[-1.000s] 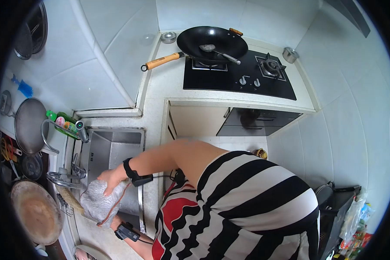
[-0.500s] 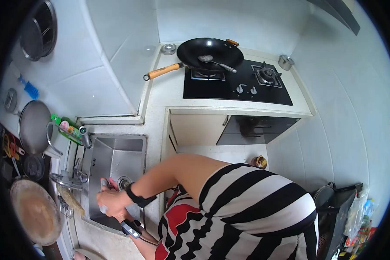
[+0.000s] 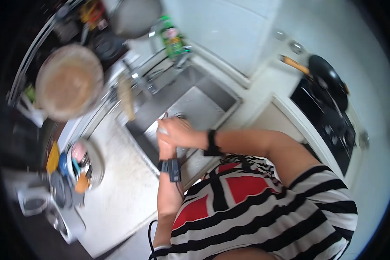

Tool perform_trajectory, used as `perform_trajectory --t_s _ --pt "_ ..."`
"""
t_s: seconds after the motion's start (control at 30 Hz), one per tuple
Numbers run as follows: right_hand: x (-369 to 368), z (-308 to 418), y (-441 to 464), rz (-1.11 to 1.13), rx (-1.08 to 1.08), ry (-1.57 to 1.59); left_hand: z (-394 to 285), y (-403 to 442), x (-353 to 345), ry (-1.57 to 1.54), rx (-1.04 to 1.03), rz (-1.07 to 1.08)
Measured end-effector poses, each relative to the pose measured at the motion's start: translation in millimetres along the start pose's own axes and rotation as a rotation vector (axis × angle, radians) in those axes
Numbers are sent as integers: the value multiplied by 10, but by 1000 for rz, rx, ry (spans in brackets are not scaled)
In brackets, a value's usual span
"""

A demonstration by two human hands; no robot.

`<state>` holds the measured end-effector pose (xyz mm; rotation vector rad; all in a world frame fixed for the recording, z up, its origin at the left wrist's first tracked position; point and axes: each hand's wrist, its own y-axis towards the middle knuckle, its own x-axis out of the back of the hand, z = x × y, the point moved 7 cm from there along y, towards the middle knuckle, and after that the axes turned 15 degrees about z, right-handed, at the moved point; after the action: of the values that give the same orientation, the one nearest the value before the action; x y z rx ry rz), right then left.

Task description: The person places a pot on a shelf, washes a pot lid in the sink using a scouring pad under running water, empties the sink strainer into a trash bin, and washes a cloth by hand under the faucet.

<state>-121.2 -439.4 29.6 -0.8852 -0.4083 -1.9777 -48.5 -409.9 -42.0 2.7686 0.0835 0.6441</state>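
Note:
Over the sink (image 3: 203, 100) my two hands are pressed together. My right hand (image 3: 177, 131) comes in from the right, its fingers closed and wrapped against the other hand. Largely covered by it, my left hand (image 3: 166, 148) reaches up from below, also closed. A small whitish patch shows between them, too blurred to name. Each wrist wears a black band, and the left one carries a small device (image 3: 174, 170). Below the hands lies the metal basin with its drain (image 3: 180, 116) partly showing. The tap (image 3: 139, 82) is behind them on the left.
A green detergent bottle (image 3: 172, 39) stands at the sink's back corner. A large round pan (image 3: 69, 82) is at the upper left. On the left counter (image 3: 121, 173) sits a bowl (image 3: 98, 162) of utensils. A black wok (image 3: 327, 80) rests on the stove (image 3: 329, 125) at right.
My view has turned left, so the sink now lies nearer the middle and the left counter shows. My hands stay together over the sink.

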Motion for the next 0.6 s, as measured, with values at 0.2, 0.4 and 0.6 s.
perform_trajectory --t_s 0.2,0.4,0.6 --pt "476 -463 736 -217 -71 -29 330 169 -357 -1446 579 -528" --pt "495 -1366 1504 -86 -216 504 105 560 -40 -1481 523 -614" --pt "125 -2210 2093 -160 -356 1130 732 835 -52 -1470 387 -578"
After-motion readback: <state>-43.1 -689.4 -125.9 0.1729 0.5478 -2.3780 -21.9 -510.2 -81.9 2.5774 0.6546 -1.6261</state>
